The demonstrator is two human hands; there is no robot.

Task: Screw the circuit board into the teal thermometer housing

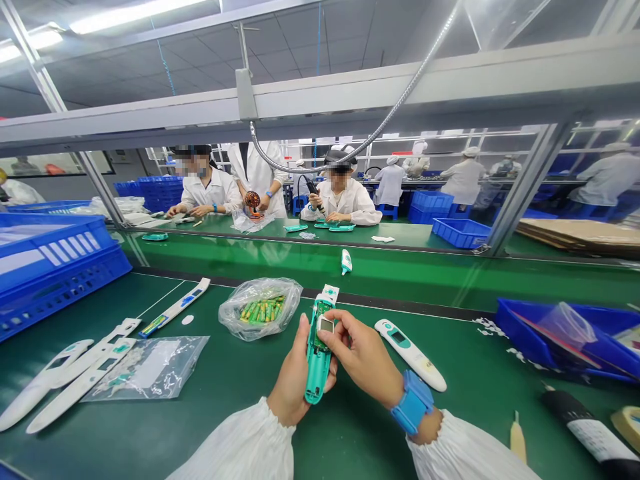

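My left hand point(294, 377) is wrapped round a teal thermometer housing point(317, 373) with a green circuit board inside, held upright over the green bench. My right hand point(361, 357), with a blue wrist strap point(412, 402), pinches the small display module point(326, 325) on the board's upper part. A finished white-and-teal thermometer point(410, 353) lies just right of my hands. A clear bag of green parts point(261, 309) sits just beyond my left hand.
White front shells point(70, 373) and a flat plastic bag point(147, 367) lie at the left, by a blue crate point(50, 267). A blue bin point(565, 340) stands at the right. One thermometer point(346, 261) rides the green conveyor. People in white coats work across the line.
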